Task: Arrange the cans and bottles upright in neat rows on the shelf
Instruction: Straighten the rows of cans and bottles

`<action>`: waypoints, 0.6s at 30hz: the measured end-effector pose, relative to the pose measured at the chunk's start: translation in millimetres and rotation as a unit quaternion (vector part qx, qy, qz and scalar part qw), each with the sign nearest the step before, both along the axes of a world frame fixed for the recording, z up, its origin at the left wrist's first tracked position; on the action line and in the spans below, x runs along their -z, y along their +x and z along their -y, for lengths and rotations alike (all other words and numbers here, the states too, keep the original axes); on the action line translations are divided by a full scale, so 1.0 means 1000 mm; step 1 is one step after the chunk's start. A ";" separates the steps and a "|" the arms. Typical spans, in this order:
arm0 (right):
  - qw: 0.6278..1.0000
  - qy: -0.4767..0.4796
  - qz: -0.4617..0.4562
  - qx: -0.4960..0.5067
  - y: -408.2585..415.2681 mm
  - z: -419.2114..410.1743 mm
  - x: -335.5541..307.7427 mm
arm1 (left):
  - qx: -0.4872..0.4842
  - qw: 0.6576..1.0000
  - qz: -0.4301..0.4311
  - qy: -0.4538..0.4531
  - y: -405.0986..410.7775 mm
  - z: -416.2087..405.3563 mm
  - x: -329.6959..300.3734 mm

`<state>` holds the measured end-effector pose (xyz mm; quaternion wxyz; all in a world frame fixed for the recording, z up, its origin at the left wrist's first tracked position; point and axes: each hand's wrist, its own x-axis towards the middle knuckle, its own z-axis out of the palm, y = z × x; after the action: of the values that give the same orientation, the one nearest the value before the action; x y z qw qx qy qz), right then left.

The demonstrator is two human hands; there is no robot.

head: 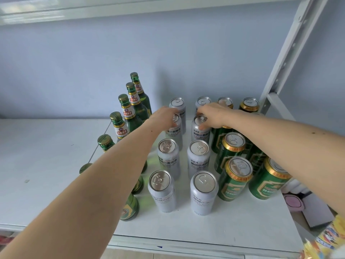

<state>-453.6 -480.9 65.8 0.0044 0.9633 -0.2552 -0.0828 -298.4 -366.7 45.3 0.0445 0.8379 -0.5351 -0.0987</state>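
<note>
On the white shelf (233, 227) stand two rows of upright silver cans, several green cans with gold rims (235, 179) to their right, and a row of green glass bottles (122, 119) to their left. My left hand (164, 115) grips the top of a silver can (174, 134) in the left silver row, third from the front. My right hand (212, 114) holds the top of the silver can beside it (201, 133) in the right silver row. Both cans stand upright on the shelf. My forearms hide parts of the bottles and green cans.
The shelf's left half (46, 156) is bare white board. A white perforated upright (285, 58) rises at the back right, the blue wall (130, 53) lies behind. Another shelf board (93, 10) runs overhead. Pink and yellow items (321, 238) sit lower right, below the shelf edge.
</note>
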 end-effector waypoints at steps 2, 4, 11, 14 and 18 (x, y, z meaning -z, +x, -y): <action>1.000 -0.001 -0.003 -0.003 0.000 -0.002 0.000 | 0.003 1.000 -0.001 0.001 0.000 0.000 -0.001; 1.000 -0.003 -0.001 -0.001 0.001 -0.003 0.001 | 0.007 1.000 -0.001 0.002 0.000 0.000 -0.001; 0.999 0.041 0.026 0.007 -0.019 0.004 -0.011 | -0.003 1.000 0.007 -0.018 -0.007 0.000 -0.004; 0.993 0.072 0.082 0.046 -0.043 0.013 -0.029 | -0.005 0.999 0.004 -0.033 -0.014 0.003 -0.011; 0.991 0.073 0.077 0.083 -0.083 0.023 -0.042 | 0.033 0.998 -0.017 -0.046 -0.037 0.013 -0.019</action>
<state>-536.8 -503.6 107.7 -0.0926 0.9401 -0.3269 -0.0273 -334.9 -379.9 64.3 0.0882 0.8152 -0.5654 -0.0895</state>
